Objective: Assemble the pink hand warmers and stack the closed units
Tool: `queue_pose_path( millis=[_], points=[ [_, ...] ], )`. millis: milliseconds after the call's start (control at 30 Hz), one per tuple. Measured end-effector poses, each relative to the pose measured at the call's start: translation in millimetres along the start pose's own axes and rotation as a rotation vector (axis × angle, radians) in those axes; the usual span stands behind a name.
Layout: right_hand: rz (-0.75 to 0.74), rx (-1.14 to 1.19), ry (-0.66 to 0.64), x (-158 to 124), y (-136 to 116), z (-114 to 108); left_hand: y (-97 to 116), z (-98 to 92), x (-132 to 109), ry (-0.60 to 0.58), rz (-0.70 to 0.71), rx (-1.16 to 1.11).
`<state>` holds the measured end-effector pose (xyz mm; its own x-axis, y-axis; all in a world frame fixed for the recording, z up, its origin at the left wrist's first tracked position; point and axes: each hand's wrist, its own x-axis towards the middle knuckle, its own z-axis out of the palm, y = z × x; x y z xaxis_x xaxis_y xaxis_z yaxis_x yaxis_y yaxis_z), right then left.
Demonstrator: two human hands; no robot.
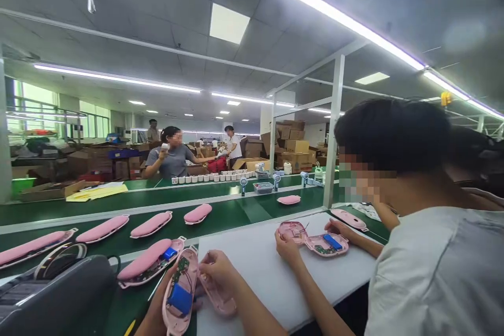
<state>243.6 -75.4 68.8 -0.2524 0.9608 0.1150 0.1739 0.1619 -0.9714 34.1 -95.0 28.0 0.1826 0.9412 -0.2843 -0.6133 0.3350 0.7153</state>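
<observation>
At the white mat's (pixel 256 266) left edge, 1 open pink case (pixel 190 276) in 2 hands (pixel 221 271), bare mat rightward.

One head-worn view, looking forward and almost level over the green belt (pixel 252 213).
The camera sits above the working place. The left hand (pixel 167 278) is very near, at seven o'clock; the right hand (pixel 220 270), also near, between six and seven. A co-worker (pixel 429 273) stands close at four o'clock, and the ceiling (pixel 177 5) fills twelve.
</observation>
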Motion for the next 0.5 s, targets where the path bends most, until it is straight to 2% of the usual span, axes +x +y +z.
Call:
queue_pose_path(
  millis=[100,167,233,367,500],
  points=[
    [0.043,0.01,-0.052,18.6,8.4,51.8,2.4,8.3,-9.2,-0.032,-0.013,0.017],
    [0.063,0.016,-0.067,28.7,12.9,71.3,4.1,12.7,-14.0,-0.038,-0.012,0.021],
    [0.071,0.023,-0.073,37.1,17.8,77.9,5.5,14.9,-16.0,-0.03,-0.014,0.019],
    [0.074,0.042,-0.094,52.7,30.3,74.3,9.5,12.3,-10.8,0.005,-0.023,-0.005],
    [0.111,0.065,-0.098,65.1,40.8,71.0,16.7,10.0,-0.7,0.159,-0.046,-0.015]
  ],
)
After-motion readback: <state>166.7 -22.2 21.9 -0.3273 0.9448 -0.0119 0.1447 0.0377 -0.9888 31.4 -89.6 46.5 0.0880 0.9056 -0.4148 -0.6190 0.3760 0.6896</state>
